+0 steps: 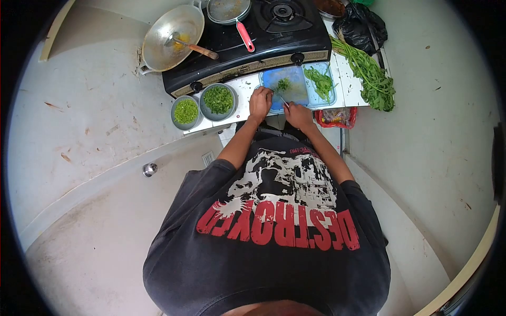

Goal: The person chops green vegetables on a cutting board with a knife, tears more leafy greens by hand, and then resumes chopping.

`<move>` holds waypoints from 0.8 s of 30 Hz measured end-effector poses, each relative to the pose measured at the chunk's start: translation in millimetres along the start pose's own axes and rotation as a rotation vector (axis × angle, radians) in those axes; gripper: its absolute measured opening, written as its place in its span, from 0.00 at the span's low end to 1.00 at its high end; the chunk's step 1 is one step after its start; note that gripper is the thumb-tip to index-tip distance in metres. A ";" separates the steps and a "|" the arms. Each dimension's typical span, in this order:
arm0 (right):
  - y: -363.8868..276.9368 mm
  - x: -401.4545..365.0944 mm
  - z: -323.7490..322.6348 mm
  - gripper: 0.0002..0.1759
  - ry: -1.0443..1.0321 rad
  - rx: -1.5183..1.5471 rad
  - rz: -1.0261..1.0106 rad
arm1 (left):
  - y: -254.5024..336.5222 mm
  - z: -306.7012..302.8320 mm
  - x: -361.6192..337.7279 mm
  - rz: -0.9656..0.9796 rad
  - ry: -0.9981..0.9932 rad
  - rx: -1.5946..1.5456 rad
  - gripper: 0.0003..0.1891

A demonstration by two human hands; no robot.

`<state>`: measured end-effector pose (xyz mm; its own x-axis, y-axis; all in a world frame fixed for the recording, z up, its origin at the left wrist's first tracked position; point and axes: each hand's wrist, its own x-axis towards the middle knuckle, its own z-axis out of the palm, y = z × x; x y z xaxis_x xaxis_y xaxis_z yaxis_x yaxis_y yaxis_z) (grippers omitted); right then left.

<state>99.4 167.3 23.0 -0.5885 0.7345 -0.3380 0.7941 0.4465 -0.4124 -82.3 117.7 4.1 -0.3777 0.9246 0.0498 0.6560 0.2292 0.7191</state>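
My right hand [298,115] is closed round the handle of a knife [281,98], its blade angled up and left over a blue cutting board [299,94]. A small heap of chopped greens [283,84] lies just beyond the blade tip. At the board's left edge, my left hand [260,104] has its fingers curled together; whatever they may hold is too small to make out. Whole green leaves [319,81] rest on a light blue tray [332,98] right of the board. Two grey bowls sit to the left, holding chopped leaves [217,100] and paler chopped greens [186,111].
Behind the board stands a black gas stove [232,60] with a wok [158,50], a wooden-handled ladle [203,51] and a red-handled pan [244,37]. A leafy bunch [371,76] hangs over the counter's right side, near a black plastic bag [361,26] and red basket [342,125].
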 end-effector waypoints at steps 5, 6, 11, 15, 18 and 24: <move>5.1 -7.4 -0.9 0.25 -0.053 -0.027 0.012 | -0.6 1.1 0.3 -0.004 0.009 0.018 0.05; 6.3 -10.8 -2.6 0.25 -0.046 -0.016 0.015 | -0.8 1.6 0.1 -0.004 0.012 0.027 0.05; 10.3 -16.8 -4.8 0.25 -0.015 0.007 0.048 | -3.0 4.9 0.1 0.022 0.059 0.038 0.05; -2.0 -15.2 -11.8 0.26 -0.065 -0.023 0.041 | 0.6 2.4 -0.8 -0.010 0.028 0.026 0.05; -6.4 -11.6 -9.6 0.26 -0.061 -0.030 0.023 | -1.5 5.6 0.7 -0.010 0.048 0.062 0.05; -5.8 -3.5 -1.9 0.26 -0.030 0.017 0.006 | 1.0 4.5 0.6 0.003 0.063 0.063 0.05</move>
<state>97.1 163.2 28.1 -0.5883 0.7212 -0.3658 0.7951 0.4334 -0.4243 -79.0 119.9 1.8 -0.4147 0.9047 0.0973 0.6963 0.2467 0.6740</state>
